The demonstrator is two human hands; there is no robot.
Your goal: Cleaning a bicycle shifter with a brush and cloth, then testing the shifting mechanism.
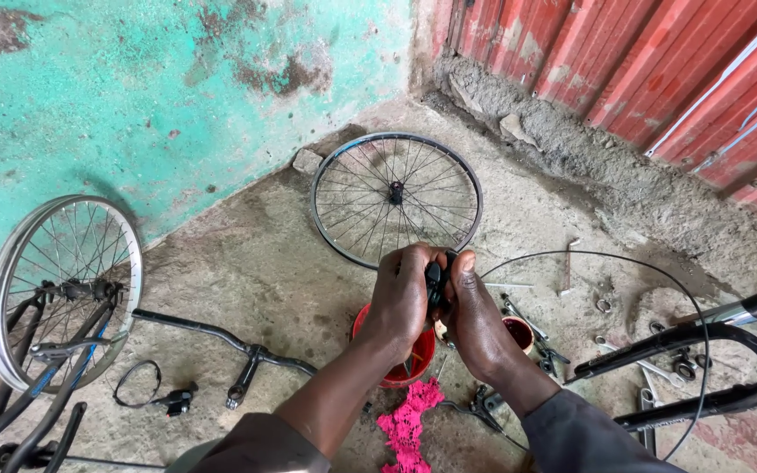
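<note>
Both my hands meet at the middle of the view around a small black bicycle part (pixel 435 278). My left hand (pixel 400 298) grips it from the left, my right hand (pixel 475 315) from the right. A thin black cable (pixel 650 261) arcs from the part to the right and down. Under my hands stands a red tub (pixel 413 363), beside it a small red cup (pixel 519 333). A pink rag (pixel 406 422) lies on the ground near my forearms.
A bare spoked wheel (pixel 396 197) lies on the concrete ahead. At left an upturned bicycle wheel (pixel 59 285), handlebar (pixel 221 337) and brake lever (pixel 177 401). Black frame tubes (pixel 711 337) at right, with wrenches and small parts (pixel 676 363) scattered. Turquoise wall and red metal sheeting behind.
</note>
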